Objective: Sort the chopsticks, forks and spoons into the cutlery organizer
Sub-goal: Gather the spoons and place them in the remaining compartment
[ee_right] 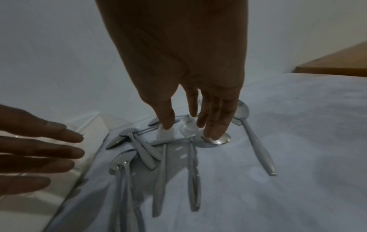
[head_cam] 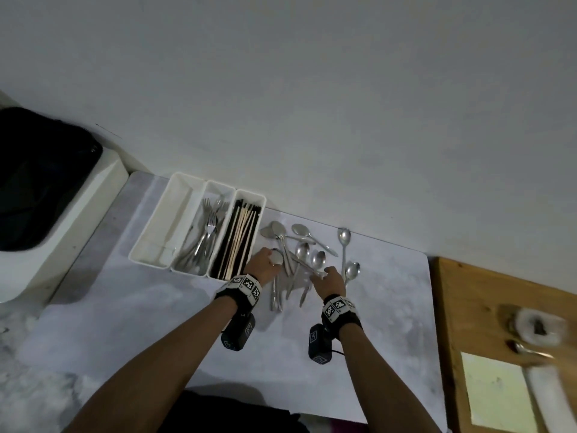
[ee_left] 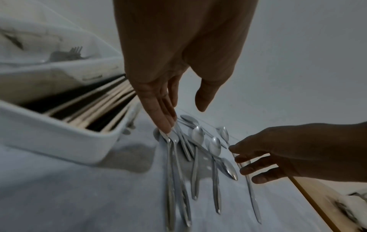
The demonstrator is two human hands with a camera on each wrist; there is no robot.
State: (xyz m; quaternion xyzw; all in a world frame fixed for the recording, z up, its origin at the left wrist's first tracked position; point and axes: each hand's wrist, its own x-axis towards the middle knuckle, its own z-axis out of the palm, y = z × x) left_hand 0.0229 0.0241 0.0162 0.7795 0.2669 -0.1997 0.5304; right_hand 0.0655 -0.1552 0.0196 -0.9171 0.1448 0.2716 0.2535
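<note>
A white three-part cutlery organizer (head_cam: 187, 195) stands at the back left of the pale table. Its left part is bare, the middle one holds forks (head_cam: 207, 235), and the right one holds black and pale chopsticks (head_cam: 242, 242). Several steel spoons (head_cam: 302, 250) lie scattered and overlapping just right of it. My left hand (head_cam: 265, 262) reaches down with straight fingers (ee_left: 164, 124) that touch a spoon bowl at the pile's left edge, thumb apart. My right hand (head_cam: 329, 276) hovers over the pile's right side, and its straight fingertips (ee_right: 213, 135) touch spoon bowls (ee_right: 216, 141). Neither hand holds anything.
A grey wall (head_cam: 312, 89) runs right behind the organizer and spoons. A wooden surface (head_cam: 474, 307) adjoins the table on the right, with a yellow note (head_cam: 493, 389) and a blurred white object on it. A white box with a black bag (head_cam: 40, 182) stands at the left.
</note>
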